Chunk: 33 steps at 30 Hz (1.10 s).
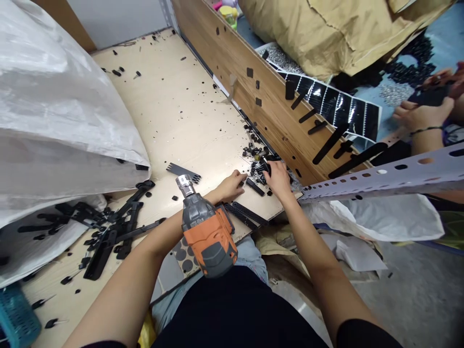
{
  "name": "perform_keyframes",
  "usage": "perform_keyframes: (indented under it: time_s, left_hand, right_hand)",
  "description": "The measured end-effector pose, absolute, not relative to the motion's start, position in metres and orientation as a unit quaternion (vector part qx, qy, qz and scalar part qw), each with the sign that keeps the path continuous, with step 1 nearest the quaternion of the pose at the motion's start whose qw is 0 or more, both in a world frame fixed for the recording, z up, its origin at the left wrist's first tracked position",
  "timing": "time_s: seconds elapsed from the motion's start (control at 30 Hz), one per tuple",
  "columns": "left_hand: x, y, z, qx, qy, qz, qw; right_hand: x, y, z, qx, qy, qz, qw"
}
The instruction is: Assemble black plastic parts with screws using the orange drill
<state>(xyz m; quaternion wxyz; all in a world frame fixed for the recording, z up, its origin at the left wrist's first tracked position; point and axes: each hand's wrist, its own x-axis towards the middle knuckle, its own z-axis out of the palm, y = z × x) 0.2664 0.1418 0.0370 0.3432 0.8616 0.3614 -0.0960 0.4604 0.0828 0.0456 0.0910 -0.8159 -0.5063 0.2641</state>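
On the worktop [170,116], the orange power driver [210,232] is best kept clear while pieces are lifted singly from the pile of small parts [258,166] at the right edge. The left hand [230,187] is held beside it, fingers loosely spread; the right hand [278,178] is placed at it, fingers bent, whether pinching a part cannot be told. Counted: one driver, two perforated black strips [239,216], one short black bar [255,186]; small parts, too many.
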Motion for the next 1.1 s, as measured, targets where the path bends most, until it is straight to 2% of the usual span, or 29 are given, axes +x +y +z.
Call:
perform_keyframes:
  time_s: [0.1, 0.2, 0.43, 0.57, 0.67, 0.77, 0.93, 1.1]
  left_hand:
    - [0.271, 0.145, 0.034, 0.852, 0.323, -0.067, 0.407]
    - [0.264, 0.145, 0.030, 0.846, 0.317, -0.041, 0.426]
    - [0.265, 0.144, 0.020, 0.855, 0.365, 0.015, 0.368]
    - [0.277, 0.165, 0.018, 0.858, 0.440, 0.016, 0.266]
    - [0.283, 0.177, 0.017, 0.862, 0.446, -0.068, 0.232]
    - [0.286, 0.175, 0.014, 0.871, 0.419, -0.115, 0.227]
    - [0.286, 0.161, 0.009, 0.901, 0.348, -0.083, 0.246]
    - [0.265, 0.154, 0.020, 0.907, 0.312, -0.014, 0.281]
  right_hand:
    - [0.465, 0.104, 0.044, -0.796, -0.542, 0.265, 0.045]
    - [0.479, 0.109, 0.049, -0.800, -0.523, 0.281, 0.086]
    - [0.513, 0.080, 0.050, -0.818, -0.392, 0.321, 0.271]
    - [0.510, 0.070, 0.049, -0.815, -0.341, 0.357, 0.304]
    - [0.500, 0.085, 0.057, -0.818, -0.379, 0.346, 0.260]
    - [0.487, 0.117, 0.065, -0.816, -0.462, 0.301, 0.173]
    - [0.456, 0.174, 0.067, -0.758, -0.602, 0.246, -0.046]
    - [0.449, 0.197, 0.070, -0.731, -0.631, 0.248, -0.083]
